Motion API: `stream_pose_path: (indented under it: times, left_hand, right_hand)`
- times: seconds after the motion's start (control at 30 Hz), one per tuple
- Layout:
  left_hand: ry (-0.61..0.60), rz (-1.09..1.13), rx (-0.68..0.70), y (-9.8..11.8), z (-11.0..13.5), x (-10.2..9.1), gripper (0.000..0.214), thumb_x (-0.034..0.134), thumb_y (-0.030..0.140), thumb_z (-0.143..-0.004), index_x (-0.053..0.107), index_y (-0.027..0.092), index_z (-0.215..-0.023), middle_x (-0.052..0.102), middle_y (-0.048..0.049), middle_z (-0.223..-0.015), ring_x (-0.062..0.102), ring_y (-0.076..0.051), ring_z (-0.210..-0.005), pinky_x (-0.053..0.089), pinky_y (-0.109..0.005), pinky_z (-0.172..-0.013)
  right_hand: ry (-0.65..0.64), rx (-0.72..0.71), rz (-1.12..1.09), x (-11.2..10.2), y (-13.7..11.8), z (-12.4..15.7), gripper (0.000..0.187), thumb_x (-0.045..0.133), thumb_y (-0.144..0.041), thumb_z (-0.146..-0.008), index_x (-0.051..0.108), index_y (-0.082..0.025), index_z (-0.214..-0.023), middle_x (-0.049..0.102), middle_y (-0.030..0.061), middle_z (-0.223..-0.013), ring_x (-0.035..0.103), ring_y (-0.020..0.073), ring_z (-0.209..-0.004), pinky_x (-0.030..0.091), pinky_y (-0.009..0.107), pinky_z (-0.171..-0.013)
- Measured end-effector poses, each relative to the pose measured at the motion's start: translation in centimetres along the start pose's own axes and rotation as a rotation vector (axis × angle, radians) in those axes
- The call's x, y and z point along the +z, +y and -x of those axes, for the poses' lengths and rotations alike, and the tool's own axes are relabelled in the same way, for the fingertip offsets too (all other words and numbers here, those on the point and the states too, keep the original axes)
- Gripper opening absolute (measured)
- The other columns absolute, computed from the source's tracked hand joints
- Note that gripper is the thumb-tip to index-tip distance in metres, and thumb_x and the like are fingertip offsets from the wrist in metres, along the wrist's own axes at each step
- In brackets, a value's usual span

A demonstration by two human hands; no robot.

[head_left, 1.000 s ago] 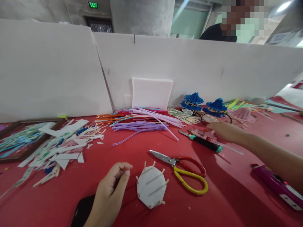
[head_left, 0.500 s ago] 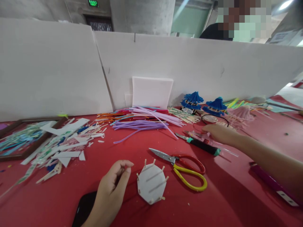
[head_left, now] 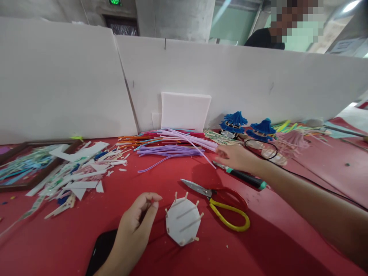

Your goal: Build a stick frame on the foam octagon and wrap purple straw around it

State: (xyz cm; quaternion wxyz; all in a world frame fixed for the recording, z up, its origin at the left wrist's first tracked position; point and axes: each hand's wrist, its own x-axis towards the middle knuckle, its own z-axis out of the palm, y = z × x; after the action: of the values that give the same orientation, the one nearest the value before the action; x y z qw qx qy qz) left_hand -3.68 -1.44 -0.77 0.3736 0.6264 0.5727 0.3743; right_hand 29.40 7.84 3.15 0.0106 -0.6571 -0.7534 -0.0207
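My left hand rests above the red table, fingers curled and thumb close to the forefinger, nothing visible between them. Just right of it lies a white octagonal board with several short wooden sticks standing around its edge. Scissors with one red and one yellow handle lie open beside the board. Reaching forward, my right hand has its bent fingertips at the right ends of the light purple pipe cleaners, apparently pinching them. Below that hand is a black utility knife, its front partly covered.
Blue pipe-cleaner roofs and a pink one stand at the back right near a black cable. White scraps and a brown frame lie left. A black phone lies under my left wrist. White panels border the back.
My right hand has moved left, from the pink tool behind the knife to the pipe cleaners' ends. The arm now hides that tool's former spot. My left hand stays put.
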Motion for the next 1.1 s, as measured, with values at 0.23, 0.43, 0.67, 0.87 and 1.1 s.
stream_pose_path:
  times: [0.23, 0.43, 0.67, 0.87, 1.1]
  left_hand:
    - [0.002, -0.001, 0.036, 0.0, 0.0, -0.1, 0.020, 0.046, 0.037, -0.083, 0.058, 0.022, -0.088, 0.063, -0.0004, -0.078, 0.059, -0.016, -0.073, 0.046, -0.024, -0.067]
    - [-0.021, 0.007, 0.019, -0.2, 0.0, 0.0, 0.021, 0.044, 0.038, -0.085, 0.057, 0.022, -0.090, 0.063, -0.0011, -0.081, 0.059, -0.017, -0.079, 0.046, -0.025, -0.069]
    - [-0.001, -0.009, 0.018, 0.0, 0.0, -0.1, 0.021, 0.046, 0.038, -0.084, 0.059, 0.022, -0.088, 0.063, 0.0001, -0.074, 0.059, -0.016, -0.069, 0.046, -0.025, -0.063]
    - [0.009, -0.010, 0.024, 0.2, 0.0, -0.1, 0.019, 0.048, 0.036, -0.083, 0.060, 0.022, -0.088, 0.065, -0.0002, -0.076, 0.061, -0.017, -0.071, 0.047, -0.025, -0.065]
    - [-0.012, -0.004, 0.030, -0.1, 0.0, -0.1, 0.019, 0.046, 0.035, -0.085, 0.059, 0.022, -0.090, 0.066, -0.0016, -0.081, 0.062, -0.017, -0.079, 0.047, -0.025, -0.067]
  right_hand:
    - [0.019, 0.015, 0.013, 1.5, -3.6, -3.5, 0.021, 0.051, -0.025, -0.090, 0.056, -0.013, -0.107, 0.066, 0.0072, -0.094, 0.063, 0.0176, -0.082, 0.049, 0.031, -0.073]
    - [0.022, 0.082, 0.052, 1.1, -0.4, -7.3, 0.030, 0.054, -0.030, -0.090, 0.054, -0.016, -0.116, 0.057, 0.0079, -0.115, 0.060, 0.0200, -0.096, 0.051, 0.040, -0.080]
    - [0.113, -0.064, 0.005, 1.5, -1.3, -9.0, 0.029, 0.053, -0.031, -0.090, 0.055, -0.015, -0.114, 0.057, 0.0082, -0.116, 0.059, 0.0206, -0.098, 0.050, 0.042, -0.083]
    - [0.118, -0.386, -0.084, 1.5, -5.7, -8.3, 0.039, 0.059, -0.037, -0.083, 0.058, -0.013, -0.113, 0.061, 0.0114, -0.117, 0.054, 0.0225, -0.111, 0.039, 0.033, -0.096]
    - [0.041, -0.493, -0.052, 2.0, -8.6, -8.4, 0.047, 0.062, -0.018, -0.076, 0.053, -0.006, -0.121, 0.058, 0.0173, -0.121, 0.053, 0.0260, -0.113, 0.038, 0.036, -0.098]
